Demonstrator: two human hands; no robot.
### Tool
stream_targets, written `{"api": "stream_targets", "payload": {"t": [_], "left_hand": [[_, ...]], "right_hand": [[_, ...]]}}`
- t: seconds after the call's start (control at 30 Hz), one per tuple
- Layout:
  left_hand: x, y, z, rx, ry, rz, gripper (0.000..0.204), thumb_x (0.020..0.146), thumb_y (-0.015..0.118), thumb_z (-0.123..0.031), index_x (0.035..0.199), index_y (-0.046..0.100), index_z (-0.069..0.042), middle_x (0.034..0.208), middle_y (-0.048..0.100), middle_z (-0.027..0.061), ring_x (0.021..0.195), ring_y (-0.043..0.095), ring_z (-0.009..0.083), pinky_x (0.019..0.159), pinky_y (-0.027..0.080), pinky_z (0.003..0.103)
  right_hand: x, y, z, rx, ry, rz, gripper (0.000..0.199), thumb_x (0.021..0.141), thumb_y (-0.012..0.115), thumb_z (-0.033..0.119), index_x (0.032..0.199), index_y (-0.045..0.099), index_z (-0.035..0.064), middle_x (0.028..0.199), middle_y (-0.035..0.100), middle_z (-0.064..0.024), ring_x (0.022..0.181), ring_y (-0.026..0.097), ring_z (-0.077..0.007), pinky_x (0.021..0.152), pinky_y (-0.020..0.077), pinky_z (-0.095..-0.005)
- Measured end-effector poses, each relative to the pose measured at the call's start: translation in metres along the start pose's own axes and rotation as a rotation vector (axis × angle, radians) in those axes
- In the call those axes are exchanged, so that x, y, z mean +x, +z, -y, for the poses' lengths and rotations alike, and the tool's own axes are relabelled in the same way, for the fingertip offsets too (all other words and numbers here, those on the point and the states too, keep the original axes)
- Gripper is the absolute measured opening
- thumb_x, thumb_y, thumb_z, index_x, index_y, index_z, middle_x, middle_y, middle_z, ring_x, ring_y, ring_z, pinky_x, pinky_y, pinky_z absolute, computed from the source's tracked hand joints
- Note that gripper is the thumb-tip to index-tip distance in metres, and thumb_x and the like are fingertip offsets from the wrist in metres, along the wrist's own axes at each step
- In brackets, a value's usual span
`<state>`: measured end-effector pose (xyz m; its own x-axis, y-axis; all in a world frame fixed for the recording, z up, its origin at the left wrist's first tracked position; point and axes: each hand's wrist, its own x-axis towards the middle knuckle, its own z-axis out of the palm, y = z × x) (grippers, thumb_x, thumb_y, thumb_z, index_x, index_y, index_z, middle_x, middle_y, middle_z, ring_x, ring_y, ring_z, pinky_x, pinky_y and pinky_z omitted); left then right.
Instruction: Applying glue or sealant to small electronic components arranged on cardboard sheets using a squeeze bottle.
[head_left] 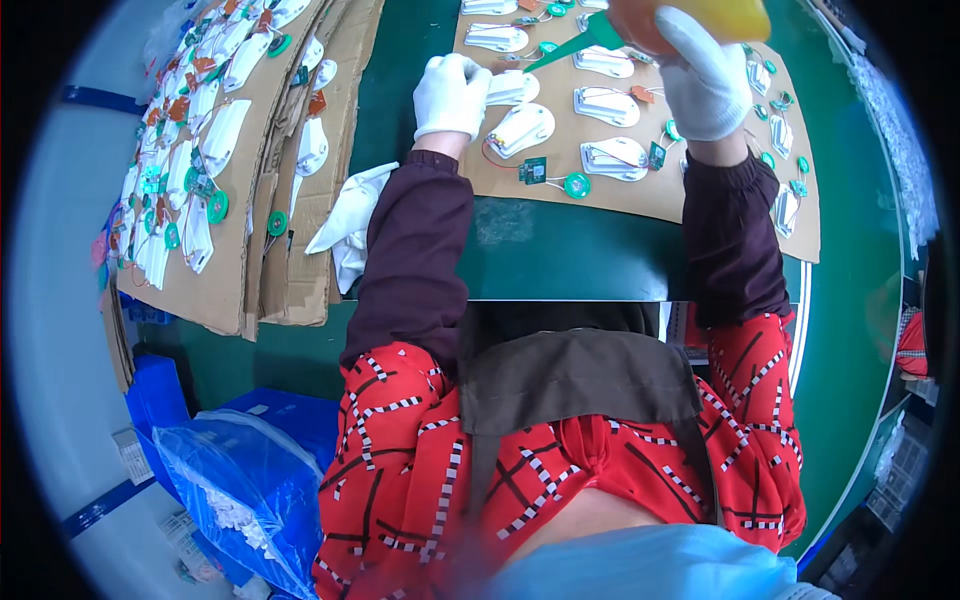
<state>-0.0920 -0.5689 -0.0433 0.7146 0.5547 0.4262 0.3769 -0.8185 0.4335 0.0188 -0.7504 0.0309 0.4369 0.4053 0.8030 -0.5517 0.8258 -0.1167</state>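
My right hand (708, 85), in a white glove, is wrapped round a squeeze bottle (735, 18) of amber liquid with a long green nozzle (575, 46). The bottle is tipped so that the nozzle points down and left, its tip just above a white plastic housing (514, 88). My left hand (450, 97), also gloved in white, is closed at the left edge of that housing; its fingertips are partly hidden, and I cannot make out what they pinch. Just nearer to me lies another white housing (522, 130), wired to a green circuit board (534, 170) and a round green disc (577, 185).
Rows of similar housings lie on a brown cardboard sheet (640, 200) on the green table (560, 255). Stacked cardboard sheets (270, 215) with more wired housings stand at the left. A white cloth (352, 222) lies by my left forearm. A blue bin (240, 470) with a plastic liner is lower left.
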Motion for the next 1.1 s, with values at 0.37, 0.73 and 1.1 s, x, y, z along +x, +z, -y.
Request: {"api": "stream_targets", "payload": {"t": [0.37, 0.73, 1.1], "left_hand": [[0.004, -0.010, 0.007, -0.722, -0.461, 0.272, 0.019, 0.086, 0.058, -0.004, 0.101, 0.060, 0.007, 0.091, 0.066, 0.0117, 0.074, 0.066, 0.0156, 0.059, 0.053, 0.024], [0.000, -0.005, 0.008, -0.707, -0.437, 0.204, 0.019, 0.080, 0.065, -0.009, 0.096, 0.065, 0.002, 0.078, 0.068, 0.0106, 0.061, 0.065, 0.0127, 0.055, 0.051, 0.025], [0.000, 0.003, 0.010, -0.682, -0.394, 0.174, 0.017, 0.080, 0.065, -0.010, 0.093, 0.066, 0.002, 0.077, 0.068, 0.0105, 0.061, 0.066, 0.0131, 0.055, 0.052, 0.025]], "right_hand": [[0.005, 0.015, -0.031, -1.200, 0.307, -0.354, 0.036, 0.071, 0.073, 0.006, 0.104, 0.059, 0.0027, 0.092, 0.064, -0.0044, 0.084, 0.061, -0.0145, 0.073, 0.0491, -0.0262], [-0.010, -0.008, -0.037, -1.324, 0.335, -0.320, 0.043, 0.066, 0.079, 0.005, 0.105, 0.060, 0.0029, 0.095, 0.065, -0.0051, 0.084, 0.062, -0.0147, 0.075, 0.0503, -0.0268], [-0.017, -0.016, -0.038, -1.282, 0.387, -0.400, 0.049, 0.063, 0.081, 0.006, 0.107, 0.060, 0.0023, 0.097, 0.066, -0.0061, 0.087, 0.063, -0.0154, 0.078, 0.0509, -0.0280]]}}
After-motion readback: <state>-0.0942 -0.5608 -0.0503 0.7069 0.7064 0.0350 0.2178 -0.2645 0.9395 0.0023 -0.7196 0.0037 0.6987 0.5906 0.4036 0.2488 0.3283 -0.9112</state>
